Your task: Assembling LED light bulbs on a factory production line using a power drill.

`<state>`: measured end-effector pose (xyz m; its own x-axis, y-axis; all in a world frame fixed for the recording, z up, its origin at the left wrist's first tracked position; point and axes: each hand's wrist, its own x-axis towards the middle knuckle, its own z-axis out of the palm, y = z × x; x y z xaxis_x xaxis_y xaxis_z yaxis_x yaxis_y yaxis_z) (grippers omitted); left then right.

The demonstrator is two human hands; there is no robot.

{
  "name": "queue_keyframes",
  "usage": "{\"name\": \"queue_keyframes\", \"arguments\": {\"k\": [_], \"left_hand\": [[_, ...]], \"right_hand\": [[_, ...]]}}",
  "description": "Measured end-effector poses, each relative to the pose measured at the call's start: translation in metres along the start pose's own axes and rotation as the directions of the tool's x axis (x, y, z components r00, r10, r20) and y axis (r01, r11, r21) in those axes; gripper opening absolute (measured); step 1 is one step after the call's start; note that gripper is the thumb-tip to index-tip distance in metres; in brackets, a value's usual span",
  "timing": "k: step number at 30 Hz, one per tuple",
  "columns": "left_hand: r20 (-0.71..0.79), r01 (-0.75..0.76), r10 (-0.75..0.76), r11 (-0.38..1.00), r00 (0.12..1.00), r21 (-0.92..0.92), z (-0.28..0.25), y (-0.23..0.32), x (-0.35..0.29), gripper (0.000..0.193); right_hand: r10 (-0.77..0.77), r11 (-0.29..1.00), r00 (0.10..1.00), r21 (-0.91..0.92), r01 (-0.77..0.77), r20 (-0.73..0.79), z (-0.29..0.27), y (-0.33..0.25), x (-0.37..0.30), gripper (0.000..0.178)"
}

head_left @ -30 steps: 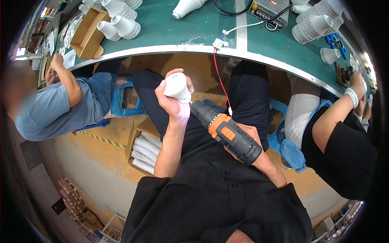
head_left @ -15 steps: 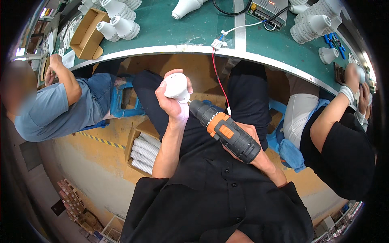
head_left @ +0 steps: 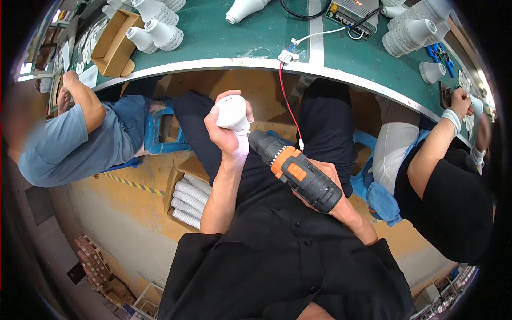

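My left hand is closed around a white cone-shaped lamp housing, its round wide end tipped up. In my right hand is a black and orange power drill, mostly covering the fingers from above. The drill's nose points up and left at the lower side of the housing, close to my left wrist. Whether its tip touches the housing I cannot tell. A red and black wire hangs from a white connector at the table edge down to the drill.
Stacked white housings and an open cardboard box stand on the green table. A metal power supply is at the back. Co-workers sit left and right on blue stools. A carton of white ribbed parts is below left.
My hands, the housing and the drill stay almost still. At the right, the co-worker's hands have moved apart, and a white part now shows beside one hand.
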<state>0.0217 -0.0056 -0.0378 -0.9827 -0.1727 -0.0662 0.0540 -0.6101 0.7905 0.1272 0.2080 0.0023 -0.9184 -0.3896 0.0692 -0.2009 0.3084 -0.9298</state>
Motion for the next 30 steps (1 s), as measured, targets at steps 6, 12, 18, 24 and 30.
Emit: {"name": "queue_keyframes", "arguments": {"k": [6, 12, 18, 24, 30], "left_hand": [[0.016, 0.001, -0.001, 1.0, 1.0, -0.005, -0.0004, -0.0006, -0.0008, 0.055], [0.032, -0.01, 0.01, 1.0, 0.999, 0.011, -0.0002, -0.0004, 0.0002, 0.056], [0.025, -0.015, 0.015, 1.0, 1.0, -0.001, -0.0013, -0.0026, 0.0016, 0.056], [0.076, -0.003, 0.002, 1.0, 0.997, 0.014, -0.0025, -0.0011, -0.0025, 0.057], [0.07, -0.012, 0.009, 0.999, 0.998, 0.052, 0.0028, -0.0032, -0.0061, 0.057]], "right_hand": [[0.007, 1.0, 1.0, -0.016, -0.007, 0.015, 0.001, 0.0018, -0.0004, 0.027], [-0.007, 1.0, 1.0, -0.002, 0.007, -0.003, 0.0012, 0.0013, 0.0004, 0.029], [-0.013, 1.0, 1.0, -0.012, 0.013, -0.003, 0.0002, -0.0005, 0.0025, 0.028], [-0.02, 1.0, 1.0, -0.005, 0.02, -0.014, 0.0017, -0.0003, 0.003, 0.026], [-0.03, 0.999, 0.999, -0.015, 0.029, -0.026, 0.0049, -0.0001, 0.006, 0.024]]}}
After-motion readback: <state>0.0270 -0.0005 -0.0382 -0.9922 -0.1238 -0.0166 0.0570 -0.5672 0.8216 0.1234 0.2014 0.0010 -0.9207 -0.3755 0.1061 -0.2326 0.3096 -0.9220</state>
